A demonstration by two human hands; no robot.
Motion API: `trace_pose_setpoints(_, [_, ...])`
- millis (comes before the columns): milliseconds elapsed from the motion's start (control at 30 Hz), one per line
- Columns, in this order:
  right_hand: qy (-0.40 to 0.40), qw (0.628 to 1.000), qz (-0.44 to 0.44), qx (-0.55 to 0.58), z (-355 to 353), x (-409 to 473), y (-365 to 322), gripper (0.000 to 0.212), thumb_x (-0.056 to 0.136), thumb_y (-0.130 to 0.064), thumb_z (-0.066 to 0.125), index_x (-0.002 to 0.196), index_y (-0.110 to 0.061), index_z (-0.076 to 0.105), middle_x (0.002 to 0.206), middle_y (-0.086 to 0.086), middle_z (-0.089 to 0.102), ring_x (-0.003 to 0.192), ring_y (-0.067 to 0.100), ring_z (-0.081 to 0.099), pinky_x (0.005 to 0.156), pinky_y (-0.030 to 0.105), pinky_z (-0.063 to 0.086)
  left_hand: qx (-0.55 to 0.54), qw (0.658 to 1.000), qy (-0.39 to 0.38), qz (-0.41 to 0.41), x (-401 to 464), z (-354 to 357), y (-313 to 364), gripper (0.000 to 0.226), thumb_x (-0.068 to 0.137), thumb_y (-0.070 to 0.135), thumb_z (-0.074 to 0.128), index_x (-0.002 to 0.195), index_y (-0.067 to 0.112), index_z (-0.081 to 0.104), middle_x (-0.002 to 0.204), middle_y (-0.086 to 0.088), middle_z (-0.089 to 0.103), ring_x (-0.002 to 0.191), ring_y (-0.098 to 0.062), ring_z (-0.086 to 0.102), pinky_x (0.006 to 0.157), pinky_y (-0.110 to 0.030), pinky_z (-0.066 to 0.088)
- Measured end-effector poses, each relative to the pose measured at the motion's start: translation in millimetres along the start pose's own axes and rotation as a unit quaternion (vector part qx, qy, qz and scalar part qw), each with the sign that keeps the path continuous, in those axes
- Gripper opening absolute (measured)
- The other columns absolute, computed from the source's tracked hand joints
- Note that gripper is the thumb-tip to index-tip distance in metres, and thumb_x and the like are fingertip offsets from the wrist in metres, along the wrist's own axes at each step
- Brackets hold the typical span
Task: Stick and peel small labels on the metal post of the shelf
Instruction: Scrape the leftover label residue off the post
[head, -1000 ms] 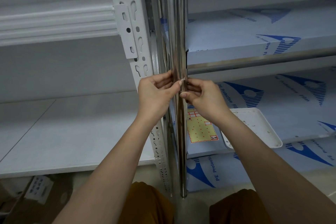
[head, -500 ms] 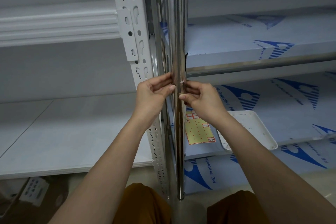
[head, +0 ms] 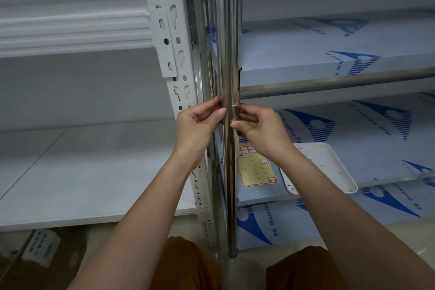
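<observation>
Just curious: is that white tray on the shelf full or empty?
Nearly empty: the white tray shows bare bottom with only a few tiny specks; the right hand's forearm hides one corner.

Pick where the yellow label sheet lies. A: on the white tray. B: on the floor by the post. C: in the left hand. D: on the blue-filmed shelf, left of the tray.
D: the label sheet lies flat on the blue-filmed shelf, just left of the white tray and right of the post, below the right hand.
</observation>
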State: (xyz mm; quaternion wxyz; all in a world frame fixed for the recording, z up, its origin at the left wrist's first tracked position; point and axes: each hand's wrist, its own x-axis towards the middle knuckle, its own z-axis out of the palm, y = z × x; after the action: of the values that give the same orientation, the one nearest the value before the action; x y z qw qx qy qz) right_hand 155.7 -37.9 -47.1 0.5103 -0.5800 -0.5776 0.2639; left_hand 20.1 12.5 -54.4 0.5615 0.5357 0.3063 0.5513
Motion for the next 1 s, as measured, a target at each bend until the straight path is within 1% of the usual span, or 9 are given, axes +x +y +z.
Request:
trace_pose_setpoints(133, [-0.001,1.0,0.0,0.006,0.5,-0.6,-0.3,0.038,0.085,-0.007,0.066,0.121,-0.018,0.063,0.106,-0.007,0.069,0.097,0.0,0.064,0.092,0.025,0.052,-0.002,1.0,-0.001,0.003,0.1,0.2,2.6,0.03,0.082,-0.004,0.066,0.111,0.006,0.067,0.103,-0.008,0.073,0.102,-0.024,0.068,0.095,-0.04,0.052])
trace_pose_setpoints(267, [-0.003,1.0,0.001,0.005,0.1,-0.9,0.6,0.038,0.085,-0.008,0.066,0.121,-0.019,0.063,0.111,-0.003,0.069,0.105,0.007,0.064,0.095,0.032,0.052,0.0,1.0,0.003,0.006,-0.8,1.5,4.2,0.026,0.08,-0.003,0.068,0.103,0.009,0.07,0.096,-0.005,0.075,0.097,-0.022,0.07,0.091,-0.037,0.054])
trace_pose_setpoints(367, [-0.001,1.0,-0.001,0.004,0.3,-0.7,1.5,0.039,0.086,-0.008,0.066,0.123,-0.019,0.062,0.112,-0.002,0.07,0.105,0.008,0.064,0.095,0.034,0.053,0.004,1.0,0.012,0.01,-0.6,2.4,5.7,0.025,0.079,-0.003,0.07,0.102,0.006,0.07,0.094,-0.007,0.075,0.093,-0.022,0.07,0.09,-0.037,0.055])
trace_pose_setpoints(533, [0.0,1.0,0.0,0.004,0.3,-0.3,2.2,0.041,0.086,-0.009,0.067,0.125,-0.019,0.061,0.109,-0.005,0.068,0.104,0.007,0.064,0.094,0.032,0.053,0.029,0.999,0.027,0.016,0.3,4.1,6.2,0.027,0.076,0.0,0.074,0.104,0.002,0.07,0.096,-0.012,0.074,0.096,-0.025,0.07,0.092,-0.041,0.054])
trace_pose_setpoints(633, [0.002,1.0,-0.003,0.006,0.5,-0.1,2.5,0.042,0.085,-0.009,0.067,0.126,-0.018,0.061,0.105,-0.009,0.066,0.103,0.006,0.064,0.093,0.031,0.053,0.041,0.999,0.029,0.021,-1.2,6.6,7.2,0.026,0.077,0.0,0.074,0.102,0.002,0.071,0.092,-0.009,0.075,0.09,-0.019,0.071,0.088,-0.033,0.055])
trace_pose_setpoints(733, [0.003,1.0,-0.007,0.007,0.4,-0.1,2.8,0.043,0.085,-0.008,0.067,0.126,-0.018,0.06,0.106,-0.008,0.066,0.103,0.006,0.064,0.094,0.03,0.053,0.049,0.998,0.035,0.032,-2.4,8.8,7.7,0.025,0.077,0.0,0.075,0.102,0.001,0.071,0.09,-0.006,0.075,0.086,-0.015,0.072,0.082,-0.027,0.056])
trace_pose_setpoints(867, [0.004,1.0,-0.009,0.006,0.9,0.0,3.9,0.043,0.085,-0.009,0.067,0.126,-0.019,0.06,0.109,-0.005,0.068,0.104,0.007,0.064,0.094,0.032,0.053,0.056,0.997,0.042,0.029,-2.1,9.7,8.6,0.027,0.076,0.0,0.076,0.102,-0.002,0.071,0.09,-0.008,0.075,0.084,-0.014,0.071,0.08,-0.026,0.056])
trace_pose_setpoints(1000, [0.003,1.0,-0.014,0.004,1.2,0.5,3.7,0.042,0.085,-0.008,0.067,0.125,-0.019,0.061,0.102,-0.011,0.066,0.101,0.005,0.064,0.093,0.03,0.053,0.058,0.997,0.054,0.023,-1.9,11.0,10.7,0.026,0.075,0.0,0.077,0.1,-0.001,0.071,0.09,-0.011,0.075,0.085,-0.017,0.072,0.083,-0.029,0.057])
